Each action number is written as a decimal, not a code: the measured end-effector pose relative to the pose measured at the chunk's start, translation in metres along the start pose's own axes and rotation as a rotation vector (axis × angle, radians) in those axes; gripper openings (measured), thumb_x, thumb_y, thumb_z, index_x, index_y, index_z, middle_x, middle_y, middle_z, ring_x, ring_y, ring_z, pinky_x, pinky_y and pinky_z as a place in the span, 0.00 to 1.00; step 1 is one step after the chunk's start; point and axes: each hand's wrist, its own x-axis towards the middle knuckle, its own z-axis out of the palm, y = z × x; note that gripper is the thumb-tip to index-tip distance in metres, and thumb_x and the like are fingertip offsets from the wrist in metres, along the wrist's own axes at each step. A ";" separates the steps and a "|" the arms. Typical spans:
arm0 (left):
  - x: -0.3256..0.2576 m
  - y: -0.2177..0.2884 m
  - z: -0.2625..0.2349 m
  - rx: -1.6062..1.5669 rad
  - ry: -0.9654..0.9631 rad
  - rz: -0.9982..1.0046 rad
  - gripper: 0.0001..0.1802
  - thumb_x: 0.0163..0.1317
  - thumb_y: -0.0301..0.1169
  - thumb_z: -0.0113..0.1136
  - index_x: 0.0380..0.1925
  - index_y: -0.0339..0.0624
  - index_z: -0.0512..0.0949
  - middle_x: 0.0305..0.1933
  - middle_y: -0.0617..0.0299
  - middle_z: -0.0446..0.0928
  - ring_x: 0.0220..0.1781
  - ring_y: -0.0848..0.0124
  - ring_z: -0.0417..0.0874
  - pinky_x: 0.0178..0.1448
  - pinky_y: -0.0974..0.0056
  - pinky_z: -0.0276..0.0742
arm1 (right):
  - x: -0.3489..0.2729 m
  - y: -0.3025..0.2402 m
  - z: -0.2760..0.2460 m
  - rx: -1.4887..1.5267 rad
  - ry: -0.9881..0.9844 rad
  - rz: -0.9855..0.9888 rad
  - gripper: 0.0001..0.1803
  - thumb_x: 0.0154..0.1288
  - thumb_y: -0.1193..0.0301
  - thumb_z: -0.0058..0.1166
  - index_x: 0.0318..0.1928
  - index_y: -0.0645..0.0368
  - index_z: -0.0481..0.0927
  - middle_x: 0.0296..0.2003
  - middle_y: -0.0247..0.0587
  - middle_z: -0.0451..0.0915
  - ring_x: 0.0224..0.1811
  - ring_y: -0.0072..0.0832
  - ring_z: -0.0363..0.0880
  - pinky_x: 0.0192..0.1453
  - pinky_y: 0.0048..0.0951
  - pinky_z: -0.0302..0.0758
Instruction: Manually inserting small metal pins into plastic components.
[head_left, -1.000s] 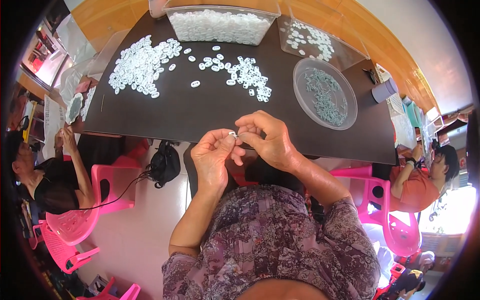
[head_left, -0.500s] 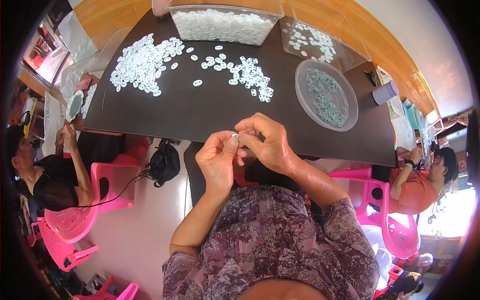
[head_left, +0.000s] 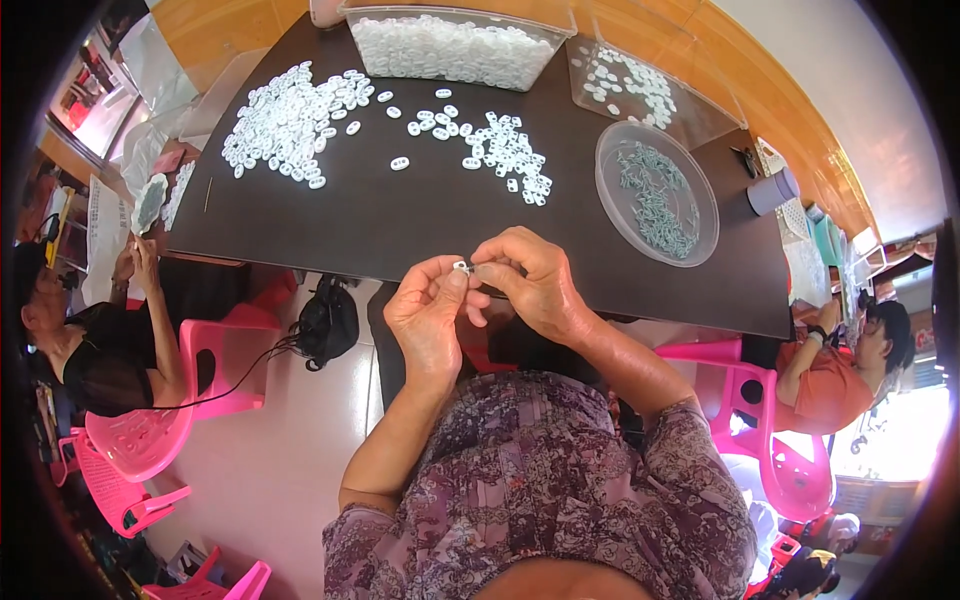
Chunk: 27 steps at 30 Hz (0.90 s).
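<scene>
In front of my body, at the near edge of the dark table (head_left: pixel 330 235), both hands meet. My left hand (head_left: pixel 425 318) is closed, pinching a small white plastic piece (head_left: pixel 460 266) with holes between thumb and forefinger. Right beside it, the thumb and fingers of my right hand (head_left: pixel 540 285) are pressed together. A tiny dark bit shows between its fingertips and the white piece; its kind is too small to tell. Beyond my hands lie a pile of small white squarish pieces (head_left: pixel 505 150) and a larger pile of white oval pieces (head_left: pixel 280 125).
A clear bin (head_left: pixel 455 82) full of white pieces stands at the back, beside a clear tray (head_left: pixel 690 125) with loose ones. At right, a round clear dish (head_left: pixel 609 205) holds small grey-green parts. A purplish cup (head_left: pixel 768 195) lies further right. People sit at both sides on pink chairs.
The white piece has turned in my left fingers and now shows its holes. My right fingertips have shifted slightly, and a dark bit has come into sight between the hands.
</scene>
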 end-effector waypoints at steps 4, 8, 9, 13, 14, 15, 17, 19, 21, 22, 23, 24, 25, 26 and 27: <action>0.001 -0.002 0.000 0.019 -0.004 0.059 0.07 0.63 0.22 0.53 0.38 0.28 0.74 0.29 0.55 0.78 0.24 0.72 0.79 0.22 0.71 0.74 | 0.001 0.004 0.000 -0.039 -0.046 -0.009 0.04 0.55 0.78 0.56 0.33 0.63 0.78 0.28 0.34 0.73 0.26 0.18 0.70 0.30 0.21 0.67; 0.001 -0.005 0.000 0.009 -0.014 0.099 0.07 0.63 0.22 0.54 0.38 0.29 0.74 0.28 0.57 0.78 0.24 0.73 0.78 0.23 0.72 0.74 | 0.002 0.005 0.001 -0.041 -0.068 -0.005 0.03 0.55 0.78 0.56 0.32 0.63 0.78 0.27 0.35 0.73 0.26 0.19 0.69 0.30 0.21 0.67; 0.002 -0.005 -0.001 0.008 -0.013 0.100 0.07 0.63 0.22 0.54 0.38 0.29 0.74 0.28 0.57 0.78 0.24 0.73 0.78 0.23 0.72 0.74 | 0.003 0.007 0.002 -0.050 -0.058 -0.056 0.03 0.55 0.77 0.56 0.31 0.63 0.78 0.26 0.35 0.73 0.26 0.20 0.69 0.29 0.22 0.67; 0.005 -0.007 -0.007 -0.004 -0.033 0.127 0.07 0.63 0.22 0.53 0.38 0.29 0.74 0.28 0.56 0.78 0.24 0.73 0.78 0.24 0.71 0.74 | 0.007 0.006 0.005 -0.069 -0.065 -0.133 0.03 0.55 0.76 0.56 0.32 0.62 0.78 0.25 0.37 0.72 0.25 0.22 0.69 0.29 0.24 0.67; 0.007 -0.006 -0.009 -0.005 -0.028 0.121 0.07 0.63 0.22 0.53 0.39 0.29 0.74 0.29 0.55 0.78 0.24 0.73 0.78 0.24 0.71 0.75 | 0.010 0.006 0.005 -0.069 -0.068 -0.139 0.03 0.55 0.76 0.56 0.32 0.62 0.78 0.25 0.37 0.72 0.25 0.22 0.69 0.29 0.24 0.67; 0.008 -0.004 -0.010 -0.005 -0.025 0.129 0.07 0.63 0.22 0.53 0.39 0.29 0.74 0.29 0.55 0.78 0.24 0.73 0.78 0.24 0.71 0.75 | 0.013 0.005 0.005 -0.071 -0.097 -0.137 0.04 0.56 0.76 0.56 0.32 0.63 0.78 0.26 0.37 0.73 0.26 0.23 0.70 0.30 0.24 0.67; 0.011 0.000 -0.012 -0.058 0.015 0.093 0.09 0.63 0.22 0.53 0.41 0.28 0.73 0.30 0.54 0.78 0.24 0.72 0.79 0.24 0.70 0.76 | 0.023 0.007 0.005 -0.075 -0.124 -0.142 0.05 0.56 0.76 0.55 0.33 0.63 0.78 0.26 0.37 0.74 0.27 0.24 0.71 0.31 0.25 0.68; 0.014 0.006 -0.015 -0.059 0.043 0.099 0.09 0.63 0.23 0.53 0.42 0.28 0.73 0.30 0.53 0.78 0.24 0.71 0.79 0.24 0.70 0.76 | 0.042 0.022 0.009 -0.112 -0.026 -0.145 0.06 0.56 0.76 0.55 0.36 0.63 0.79 0.28 0.38 0.76 0.30 0.27 0.73 0.34 0.26 0.69; 0.015 0.010 -0.017 -0.059 0.061 0.101 0.10 0.63 0.23 0.53 0.43 0.28 0.73 0.31 0.53 0.78 0.25 0.71 0.79 0.24 0.70 0.77 | 0.070 0.035 0.015 -0.166 0.021 -0.169 0.08 0.55 0.77 0.55 0.38 0.63 0.79 0.31 0.41 0.78 0.34 0.34 0.76 0.37 0.30 0.71; 0.016 0.010 -0.019 -0.048 0.065 0.110 0.11 0.63 0.23 0.53 0.44 0.29 0.73 0.31 0.53 0.79 0.25 0.71 0.80 0.24 0.70 0.77 | 0.085 0.041 0.021 -0.297 0.073 -0.257 0.09 0.55 0.77 0.55 0.38 0.62 0.79 0.31 0.43 0.78 0.34 0.36 0.76 0.37 0.32 0.71; 0.016 0.010 -0.021 -0.036 0.070 0.120 0.11 0.63 0.23 0.53 0.45 0.29 0.73 0.31 0.53 0.79 0.25 0.71 0.80 0.25 0.69 0.77 | 0.098 0.046 0.028 -0.428 0.127 -0.346 0.09 0.54 0.77 0.54 0.38 0.61 0.80 0.31 0.44 0.78 0.33 0.39 0.75 0.38 0.35 0.71; 0.016 0.011 -0.022 -0.033 0.068 0.127 0.11 0.63 0.23 0.53 0.45 0.29 0.73 0.31 0.53 0.79 0.25 0.71 0.80 0.25 0.69 0.77 | 0.109 0.049 0.036 -0.424 0.131 -0.352 0.09 0.54 0.77 0.54 0.38 0.61 0.80 0.31 0.44 0.78 0.33 0.39 0.75 0.38 0.35 0.71; 0.015 0.012 -0.024 -0.039 0.080 0.112 0.11 0.63 0.23 0.53 0.44 0.29 0.73 0.31 0.53 0.79 0.25 0.70 0.80 0.25 0.70 0.77 | 0.120 0.052 0.046 -0.485 0.122 -0.343 0.07 0.53 0.76 0.53 0.35 0.60 0.80 0.29 0.47 0.76 0.34 0.42 0.74 0.38 0.39 0.71; 0.015 0.012 -0.024 -0.045 0.088 0.097 0.11 0.63 0.23 0.53 0.44 0.30 0.74 0.31 0.53 0.79 0.26 0.70 0.80 0.25 0.70 0.77 | 0.128 0.055 0.052 -0.547 0.115 -0.334 0.06 0.52 0.76 0.52 0.32 0.59 0.80 0.28 0.49 0.74 0.36 0.45 0.72 0.38 0.42 0.70; 0.015 0.012 -0.025 -0.044 0.088 0.105 0.11 0.63 0.23 0.53 0.44 0.30 0.74 0.31 0.53 0.79 0.26 0.70 0.80 0.25 0.70 0.77 | 0.134 0.058 0.056 -0.544 0.117 -0.341 0.06 0.52 0.76 0.52 0.32 0.59 0.80 0.28 0.49 0.74 0.36 0.45 0.72 0.38 0.42 0.70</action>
